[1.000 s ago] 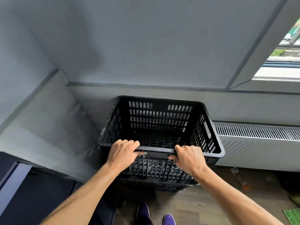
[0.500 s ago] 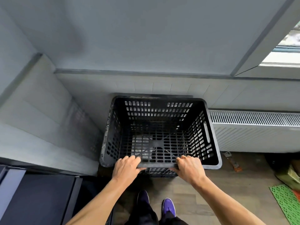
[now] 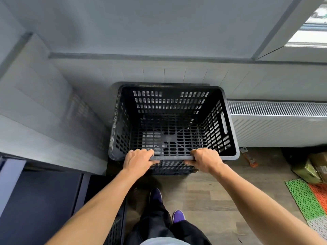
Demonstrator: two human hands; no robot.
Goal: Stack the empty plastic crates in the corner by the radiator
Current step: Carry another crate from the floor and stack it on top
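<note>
We are clamping our left hand (image 3: 139,160) and right hand (image 3: 206,160) on the near rim of the crate (image 3: 174,121), just left of the radiator (image 3: 277,123). Misaligned against another crate beneath, it could jam or pinch fingers.

Both hands — left hand (image 3: 138,160), right hand (image 3: 206,160) — grip the black crate (image 3: 228,157).

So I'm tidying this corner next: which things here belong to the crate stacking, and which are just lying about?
Job: black crate, gripped at its near rim by left hand and right hand; radiator.
Lying about: green mat, cardboard box, orange tool.
</note>
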